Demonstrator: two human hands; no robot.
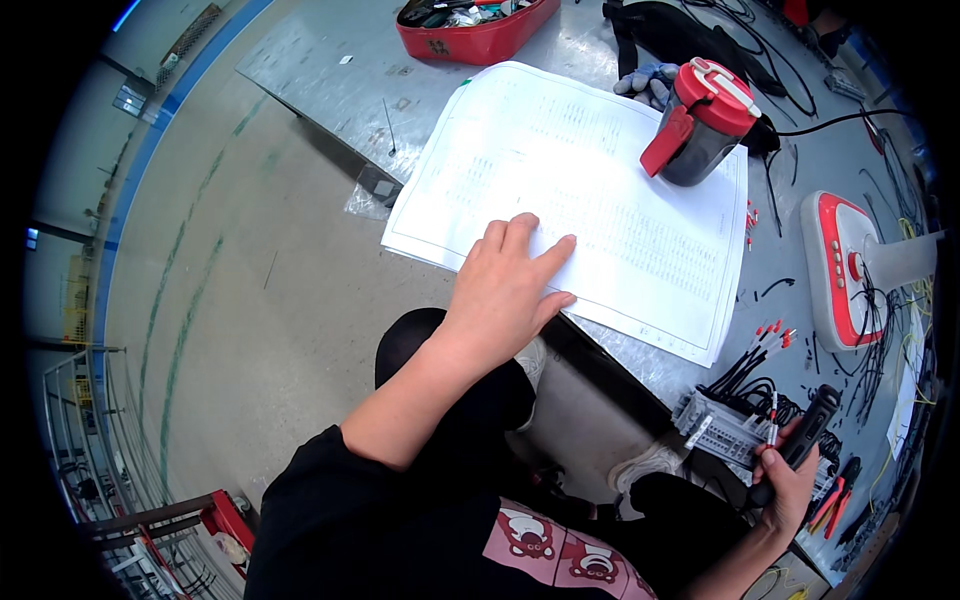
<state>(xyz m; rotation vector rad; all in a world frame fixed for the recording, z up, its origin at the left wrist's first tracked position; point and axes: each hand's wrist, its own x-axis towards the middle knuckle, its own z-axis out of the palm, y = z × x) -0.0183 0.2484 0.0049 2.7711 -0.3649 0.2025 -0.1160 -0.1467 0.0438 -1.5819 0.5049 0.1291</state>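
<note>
While our left hand [505, 290] lies flat, fingers spread, on the big printed sheet [580, 200], our right hand [785, 480] is clamped on a black tool [808, 425] just beside the terminal block [730, 430]. Wiring looks partly done; loose red-tipped wires [770, 340] remain above the right grip.

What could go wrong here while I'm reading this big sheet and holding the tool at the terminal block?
Your left hand presses the large paper sheet, whose near corner overhangs the metal table; it might slide or crease. The red-lidded jug stands on the sheet, so tugging the paper could tip it. Your right hand holds the black tool at the wired terminal block while you look elsewhere; it may slip onto the wrong wire.
</note>
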